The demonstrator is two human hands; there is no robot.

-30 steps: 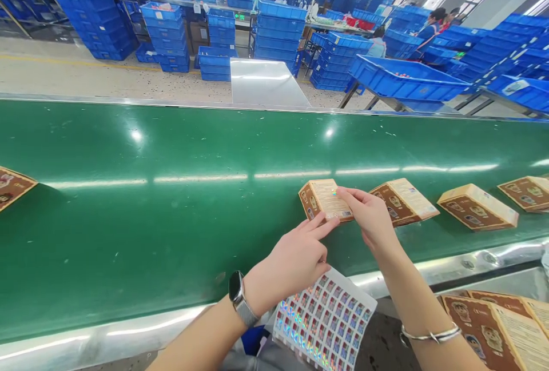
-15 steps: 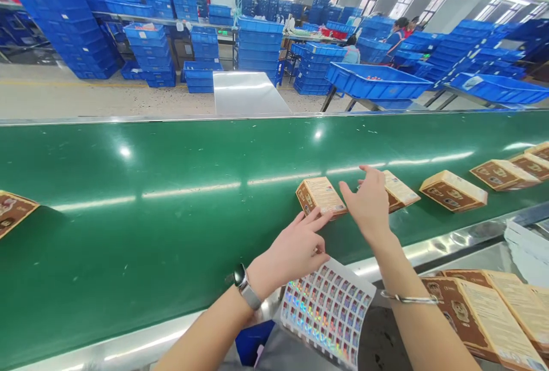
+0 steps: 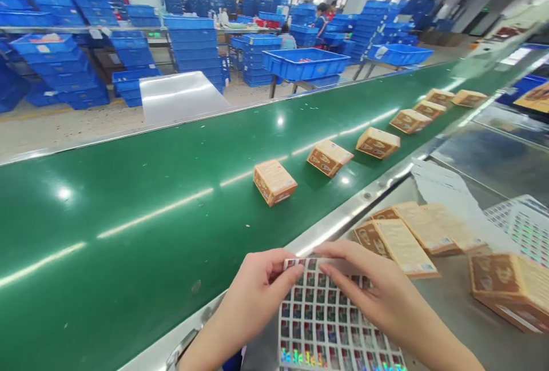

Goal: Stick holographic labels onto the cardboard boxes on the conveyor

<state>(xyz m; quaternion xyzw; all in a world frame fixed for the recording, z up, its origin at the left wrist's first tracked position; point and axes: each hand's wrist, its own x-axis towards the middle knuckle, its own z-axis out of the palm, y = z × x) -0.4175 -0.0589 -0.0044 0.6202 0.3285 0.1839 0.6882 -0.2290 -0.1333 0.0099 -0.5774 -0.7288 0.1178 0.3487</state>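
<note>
My left hand point(image 3: 253, 296) pinches the top left corner of a sheet of small holographic stickers point(image 3: 326, 325) near the bottom of the view. My right hand point(image 3: 377, 296) lies over the sheet's upper right part, fingertips at its top edge. The sheet hangs over the metal rim point(image 3: 326, 225) of the green conveyor belt point(image 3: 128, 199). A brown and tan carton point(image 3: 274, 181) lies on the belt just beyond my hands, with two more cartons point(image 3: 329, 157) point(image 3: 377, 142) further along to the right.
Flat folded cartons point(image 3: 403, 236) and an assembled carton point(image 3: 510, 282) lie on the steel worktable at right, beside another sticker sheet point(image 3: 523, 225). More cartons point(image 3: 429, 109) ride the belt's far end. Stacked blue crates point(image 3: 195, 45) and people at work stand beyond the belt.
Both hands have come back from the carton on the belt to the sticker sheet. The view has swung right, and the cartons now sit further away.
</note>
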